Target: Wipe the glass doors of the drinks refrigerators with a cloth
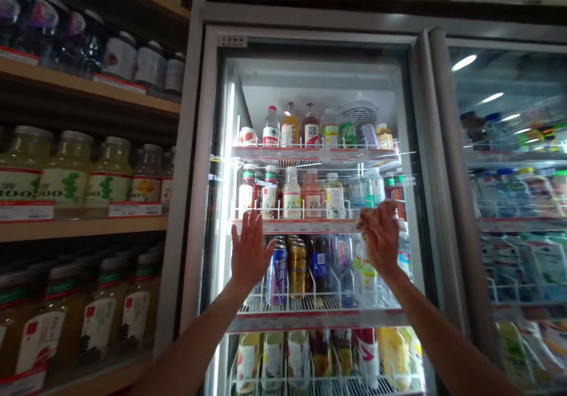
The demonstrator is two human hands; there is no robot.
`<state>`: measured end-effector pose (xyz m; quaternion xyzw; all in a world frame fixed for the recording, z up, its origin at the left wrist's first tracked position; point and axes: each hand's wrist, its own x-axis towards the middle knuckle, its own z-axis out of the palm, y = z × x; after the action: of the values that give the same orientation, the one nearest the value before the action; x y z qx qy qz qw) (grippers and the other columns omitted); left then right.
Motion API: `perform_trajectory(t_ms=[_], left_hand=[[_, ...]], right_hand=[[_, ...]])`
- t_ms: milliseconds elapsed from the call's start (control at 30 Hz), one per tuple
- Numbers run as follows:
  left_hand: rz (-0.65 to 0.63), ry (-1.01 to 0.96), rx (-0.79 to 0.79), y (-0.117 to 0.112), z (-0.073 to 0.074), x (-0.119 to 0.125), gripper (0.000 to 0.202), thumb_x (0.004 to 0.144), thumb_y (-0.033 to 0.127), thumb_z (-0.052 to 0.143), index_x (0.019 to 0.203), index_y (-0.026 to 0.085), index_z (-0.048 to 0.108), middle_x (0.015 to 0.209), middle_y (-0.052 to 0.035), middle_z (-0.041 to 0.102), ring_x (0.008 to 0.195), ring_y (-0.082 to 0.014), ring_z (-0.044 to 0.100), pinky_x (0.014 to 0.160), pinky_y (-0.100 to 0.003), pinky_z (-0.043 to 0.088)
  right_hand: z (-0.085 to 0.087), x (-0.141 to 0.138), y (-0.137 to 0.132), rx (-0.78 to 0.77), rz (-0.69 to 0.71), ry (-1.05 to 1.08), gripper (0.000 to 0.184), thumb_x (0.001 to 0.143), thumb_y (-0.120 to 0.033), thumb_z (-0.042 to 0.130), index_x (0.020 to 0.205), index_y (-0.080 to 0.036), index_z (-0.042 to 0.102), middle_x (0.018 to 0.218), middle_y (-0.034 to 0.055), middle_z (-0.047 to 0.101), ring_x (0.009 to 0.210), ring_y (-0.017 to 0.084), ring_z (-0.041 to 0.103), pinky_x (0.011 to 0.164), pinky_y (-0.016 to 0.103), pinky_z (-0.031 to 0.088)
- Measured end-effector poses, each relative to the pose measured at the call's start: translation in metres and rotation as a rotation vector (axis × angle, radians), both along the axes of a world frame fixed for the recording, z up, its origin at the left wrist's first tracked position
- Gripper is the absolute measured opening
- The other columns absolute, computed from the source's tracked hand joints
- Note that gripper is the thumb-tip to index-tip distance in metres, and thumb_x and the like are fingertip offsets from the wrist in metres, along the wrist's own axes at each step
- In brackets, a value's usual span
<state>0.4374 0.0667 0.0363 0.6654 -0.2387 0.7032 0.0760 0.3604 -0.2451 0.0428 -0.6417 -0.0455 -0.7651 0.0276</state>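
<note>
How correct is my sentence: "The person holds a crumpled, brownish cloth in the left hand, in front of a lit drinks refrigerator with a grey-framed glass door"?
One detail is wrong: the head view shows the crumpled, brownish cloth in the right hand, not the left, in front of the lit drinks refrigerator with a grey-framed glass door.

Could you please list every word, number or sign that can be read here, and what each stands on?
"100": pale green bottles on the left-hand middle shelf
"C100": pink bottle in the lit fridge
"强爽": blue can, one shelf lower
Probably "大窑": brown bottle on the top fridge shelf
Too small or blurred: door-frame sticker, price strips, remaining labels.
No readable text on the cloth in the right hand.
</note>
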Motion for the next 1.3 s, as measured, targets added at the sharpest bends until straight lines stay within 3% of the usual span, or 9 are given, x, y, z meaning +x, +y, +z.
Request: perform_trajectory(t_ms=[133,233,400,533,633,833,1033,1200,1300], left_hand=[[-0.021,-0.02,-0.013,-0.001,0.001,0.001,0.069,0.093,0.043,0.033,0.146,0.013,0.002,0.151,-0.015,0.019,0.142,-0.0257,0.01,0.114,-0.049,0.01],[-0.015,-0.013,-0.001,0.001,0.002,0.0,0.069,0.093,0.043,0.032,0.146,0.015,0.0,0.151,-0.0143,0.017,0.142,-0.0254,0.01,0.114,-0.049,0.009],[0.023,0.008,0.001,0.001,0.0,-0.005,0.068,0.093,0.043,0.032,0.147,0.015,0.001,0.151,-0.0145,0.017,0.142,-0.0244,0.009,0.114,-0.047,0.011],[0.069,0.037,-0.027,-0.003,-0.003,-0.009,0.067,0.093,0.04,0.032,0.147,0.015,0.0,0.151,-0.0145,0.018,0.142,-0.0235,0.009,0.114,-0.047,0.013],[0.08,0.036,-0.034,-0.005,-0.004,-0.009,0.066,0.093,0.04,0.031,0.146,0.013,0.001,0.151,-0.015,0.017,0.142,-0.023,0.007,0.114,-0.046,0.011],[0.033,0.071,-0.054,-0.005,-0.007,-0.006,0.065,0.093,0.043,0.03,0.147,0.014,0.007,0.151,-0.0151,0.018,0.141,-0.0242,0.01,0.114,-0.047,0.012],[-0.013,0.08,-0.065,-0.006,-0.012,-0.004,0.064,0.093,0.041,0.032,0.146,0.014,0.011,0.15,-0.014,0.02,0.141,-0.0236,0.012,0.115,-0.046,0.011],[-0.049,0.081,-0.07,-0.005,-0.012,-0.006,0.063,0.093,0.04,0.033,0.146,0.015,0.011,0.15,-0.0133,0.021,0.141,-0.0238,0.012,0.115,-0.046,0.011],[-0.063,0.088,-0.022,0.001,-0.023,-0.007,0.063,0.092,0.038,0.035,0.146,0.017,0.01,0.151,-0.0128,0.019,0.141,-0.0239,0.011,0.114,-0.047,0.012]], right_hand=[[0.005,0.013,0.056,0.111,0.006,0.023,0.037,0.088,-0.035,0.041,0.118,-0.021,0.059,0.149,0.0127,0.024,0.137,0.032,0.022,0.102,0.055,0.028],[0.006,0.024,0.079,0.208,0.002,-0.073,0.03,0.087,-0.035,0.045,0.107,-0.022,0.063,0.145,0.0129,0.033,0.136,0.031,0.027,0.101,0.056,0.029],[0.007,0.017,0.026,0.022,0.059,-0.121,0.019,0.087,-0.026,0.045,0.09,-0.018,0.062,0.128,0.0104,0.054,0.13,0.023,0.04,0.105,0.046,0.031],[0.015,0.007,-0.028,0.053,0.058,-0.095,0.037,0.084,-0.02,0.041,0.119,-0.016,0.054,0.126,0.0124,0.056,0.128,0.024,0.042,0.104,0.047,0.033],[0.012,0.009,-0.012,0.082,0.024,-0.109,0.049,0.083,-0.018,0.038,0.132,-0.016,0.045,0.137,0.0143,0.045,0.133,0.027,0.034,0.105,0.052,0.031],[-0.022,0.006,0.031,-0.309,0.036,0.107,0.046,0.085,-0.019,0.041,0.131,-0.019,0.046,0.136,0.0078,0.048,0.135,0.021,0.031,0.11,0.044,0.028],[-0.029,0.0,-0.025,0.066,-0.027,-0.068,0.044,0.085,-0.017,0.04,0.127,-0.019,0.051,0.139,0.0125,0.043,0.132,0.027,0.036,0.105,0.051,0.031],[-0.044,0.011,0.043,-0.057,0.063,0.012,0.036,0.084,-0.015,0.044,0.112,-0.028,0.062,0.149,0.0029,0.029,0.138,0.027,0.025,0.104,0.048,0.033],[-0.057,0.009,0.051,-0.171,0.031,0.066,0.032,0.083,-0.019,0.051,0.111,-0.028,0.062,0.147,0.0028,0.033,0.136,0.026,0.029,0.108,0.048,0.029]])
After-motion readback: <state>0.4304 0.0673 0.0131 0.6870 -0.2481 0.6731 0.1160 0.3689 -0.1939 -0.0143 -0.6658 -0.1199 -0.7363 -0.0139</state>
